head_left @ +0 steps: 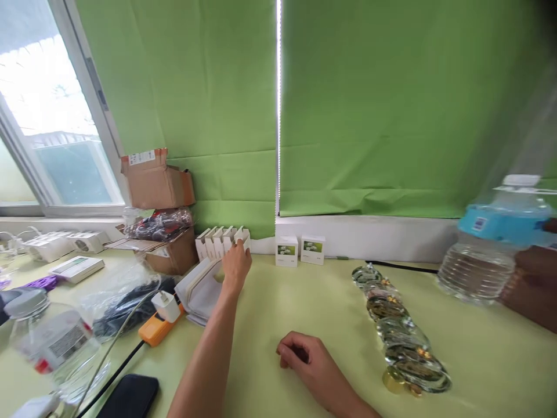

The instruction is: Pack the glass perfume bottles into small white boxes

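My left hand [237, 264] reaches to the back of the table, its fingers closed on the rightmost small white box [243, 233] of a row. Several similar white boxes [216, 242] stand on edge just left of it, partly open at the top. Under my left wrist lies a pale grey pouch or folded case [198, 293]. My right hand [308, 363] rests on the table in a loose fist, and I see nothing in it. Two white boxes with green pictures, one [286, 251] beside the other [313, 249], stand upright against the wall, apart from both hands.
Stacked glass dishes or ornaments [398, 325] lie in a slanting row at right, near a large water bottle [483, 249]. On the left are cardboard boxes [161, 186], an orange power strip [156, 329] with a white charger [166, 306], a phone [130, 396] and a clear bottle [56, 342].
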The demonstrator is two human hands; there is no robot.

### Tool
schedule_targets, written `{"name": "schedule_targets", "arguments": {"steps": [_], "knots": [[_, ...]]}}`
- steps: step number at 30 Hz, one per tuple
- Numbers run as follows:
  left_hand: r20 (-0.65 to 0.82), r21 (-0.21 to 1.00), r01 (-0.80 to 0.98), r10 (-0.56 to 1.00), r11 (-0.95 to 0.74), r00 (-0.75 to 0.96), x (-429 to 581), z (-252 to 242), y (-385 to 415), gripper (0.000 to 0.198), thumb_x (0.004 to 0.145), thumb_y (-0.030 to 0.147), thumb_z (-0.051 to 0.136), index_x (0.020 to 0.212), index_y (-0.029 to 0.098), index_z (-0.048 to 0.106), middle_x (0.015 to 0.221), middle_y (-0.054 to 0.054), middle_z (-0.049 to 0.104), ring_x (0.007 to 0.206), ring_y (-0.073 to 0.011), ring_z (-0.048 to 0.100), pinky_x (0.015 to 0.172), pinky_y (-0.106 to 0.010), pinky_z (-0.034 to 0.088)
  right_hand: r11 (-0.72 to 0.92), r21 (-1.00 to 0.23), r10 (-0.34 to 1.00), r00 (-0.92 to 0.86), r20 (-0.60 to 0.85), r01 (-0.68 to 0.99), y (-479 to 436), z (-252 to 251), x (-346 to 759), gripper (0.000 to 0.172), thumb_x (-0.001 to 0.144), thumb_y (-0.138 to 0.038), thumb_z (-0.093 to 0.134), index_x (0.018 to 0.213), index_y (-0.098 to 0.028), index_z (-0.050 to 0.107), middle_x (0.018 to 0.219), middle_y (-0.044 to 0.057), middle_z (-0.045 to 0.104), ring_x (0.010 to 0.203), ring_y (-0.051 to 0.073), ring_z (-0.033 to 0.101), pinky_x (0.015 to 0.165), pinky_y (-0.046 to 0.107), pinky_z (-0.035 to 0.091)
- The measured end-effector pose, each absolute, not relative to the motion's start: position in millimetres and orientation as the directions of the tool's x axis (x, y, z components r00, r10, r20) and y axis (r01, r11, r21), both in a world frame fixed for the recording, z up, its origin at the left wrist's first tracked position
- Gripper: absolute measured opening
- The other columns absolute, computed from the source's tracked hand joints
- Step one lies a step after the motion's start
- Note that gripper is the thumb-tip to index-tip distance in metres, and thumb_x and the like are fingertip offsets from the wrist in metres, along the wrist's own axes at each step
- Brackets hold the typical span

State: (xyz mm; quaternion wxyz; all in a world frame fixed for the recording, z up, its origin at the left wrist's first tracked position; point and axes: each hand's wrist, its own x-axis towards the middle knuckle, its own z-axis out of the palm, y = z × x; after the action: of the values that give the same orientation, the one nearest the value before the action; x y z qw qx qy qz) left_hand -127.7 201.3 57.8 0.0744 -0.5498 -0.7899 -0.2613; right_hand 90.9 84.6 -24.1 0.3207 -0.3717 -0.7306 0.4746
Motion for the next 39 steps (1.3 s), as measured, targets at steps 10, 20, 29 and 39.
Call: {"name": "schedule_targets", "arguments": {"steps": [10, 20, 29, 39], "knots": [[0.439, 0.389, 0.912, 0.844, 0.13, -0.307, -115.0, 58.8, 190.3, 0.031, 0.092, 0.029, 0.05, 0.12, 0.017, 0.054, 0.111, -0.016, 0.064, 0.099, -0.0283, 0.064, 0.079, -0.034, 0.044, 0.305, -0.918, 0.816, -0.566, 0.115, 0.253, 89.3, -30.1, 93.2, 0.032, 0.089, -0.044, 0.051, 0.076, -0.018, 0.065, 0.069, 0.003, 0.063, 0.068, 0.019, 0.057, 0.063, 0.028, 0.041], [0.524, 0.548, 0.797, 0.847, -0.253, -0.092, -74.8, 113.6, 133.0, 0.033, 0.094, 0.041, 0.045, 0.108, 0.018, 0.064, 0.099, -0.008, 0.071, 0.075, -0.0163, 0.066, 0.067, -0.026, 0.048, 0.325, -0.927, 0.824, -0.537, 0.179, 0.189, 87.5, -33.7, 89.2, 0.028, 0.088, -0.039, 0.052, 0.074, -0.017, 0.062, 0.065, 0.003, 0.063, 0.062, 0.016, 0.055, 0.059, 0.026, 0.041], [0.436, 0.438, 0.865, 0.899, -0.244, 0.033, -87.8, 94.1, 72.7, 0.033, 0.094, 0.043, 0.043, 0.107, 0.021, 0.063, 0.099, -0.003, 0.069, 0.077, -0.0151, 0.065, 0.07, -0.026, 0.051, 0.374, -0.905, 0.841, -0.485, 0.239, 0.204, 79.0, -33.3, 90.1, 0.022, 0.085, -0.031, 0.053, 0.07, -0.017, 0.061, 0.063, 0.001, 0.064, 0.059, 0.014, 0.054, 0.058, 0.024, 0.04], [0.234, -0.009, 1.0, 0.972, -0.025, 0.026, -136.6, 85.8, 152.7, 0.033, 0.091, 0.032, 0.058, 0.12, 0.016, 0.055, 0.126, -0.009, 0.056, 0.105, -0.0229, 0.059, 0.089, -0.045, 0.051, 0.447, -0.855, 0.834, -0.468, 0.291, 0.265, 74.3, -31.0, 89.3, 0.021, 0.084, -0.025, 0.052, 0.069, -0.016, 0.063, 0.061, 0.0, 0.063, 0.057, 0.013, 0.053, 0.057, 0.022, 0.037]]}}
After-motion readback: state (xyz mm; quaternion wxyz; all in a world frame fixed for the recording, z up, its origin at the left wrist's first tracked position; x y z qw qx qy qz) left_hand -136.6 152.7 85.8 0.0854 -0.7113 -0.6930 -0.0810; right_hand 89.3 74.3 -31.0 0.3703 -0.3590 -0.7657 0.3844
